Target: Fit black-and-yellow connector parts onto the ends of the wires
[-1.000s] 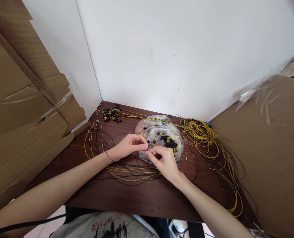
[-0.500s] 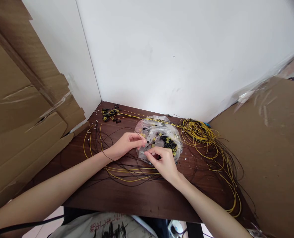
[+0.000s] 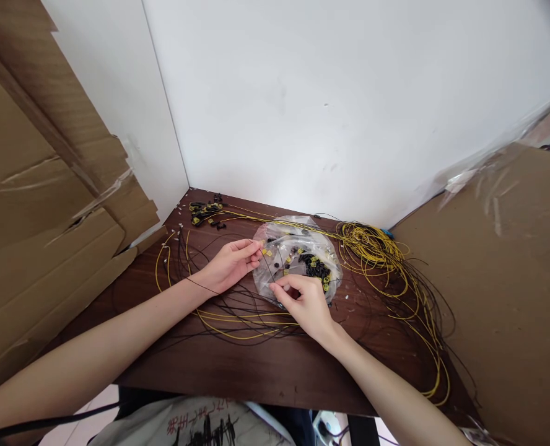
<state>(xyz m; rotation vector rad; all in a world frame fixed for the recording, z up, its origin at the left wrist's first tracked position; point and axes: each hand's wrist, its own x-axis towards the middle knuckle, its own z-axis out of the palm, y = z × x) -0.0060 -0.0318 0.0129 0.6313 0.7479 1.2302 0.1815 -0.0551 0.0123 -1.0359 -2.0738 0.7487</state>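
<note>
My left hand (image 3: 231, 263) pinches one end of a thin black wire (image 3: 268, 269) near the left edge of a clear plastic bag (image 3: 298, 257). My right hand (image 3: 305, 303) pinches the same wire lower down, at the bag's front edge. The wire runs taut between the two hands. The bag holds several small black and yellow connector parts (image 3: 316, 267). Loose black and yellow wires (image 3: 238, 322) lie on the dark wooden table (image 3: 266, 365) beneath both hands.
A coiled bundle of yellow and black wires (image 3: 381, 254) lies right of the bag and trails toward the table's front right. Finished black and yellow connectors (image 3: 207, 212) sit at the back left corner. Cardboard sheets (image 3: 47, 204) stand left and right; white walls behind.
My left hand has drawn back up and to the left, away from my right hand, pulling the black wire out straight between them. My right hand has barely moved.
</note>
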